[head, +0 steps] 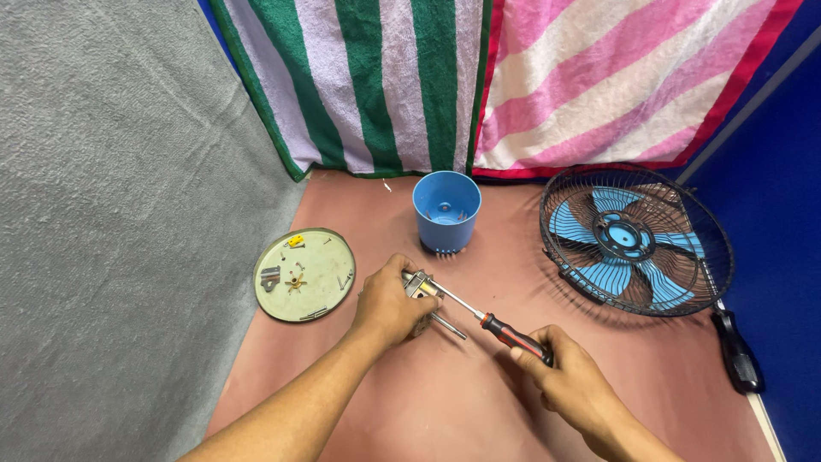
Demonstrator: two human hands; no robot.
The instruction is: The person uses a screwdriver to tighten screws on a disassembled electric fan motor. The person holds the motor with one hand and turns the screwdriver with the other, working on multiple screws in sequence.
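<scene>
Head view: left hand (389,304) closed around a small metal motor part (420,288) on the brown floor mat (445,402). Right hand (566,381) grips a red-and-black screwdriver (479,318), tip apparently touching the part. Nearby: blue cup (446,210), round plate (304,274), fan (636,246).

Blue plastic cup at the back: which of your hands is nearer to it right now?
Left. The left hand, gripping the small metal motor part, sits just below the blue cup. The right hand, holding the screwdriver, is farther toward the person and to the cup's right.
</scene>
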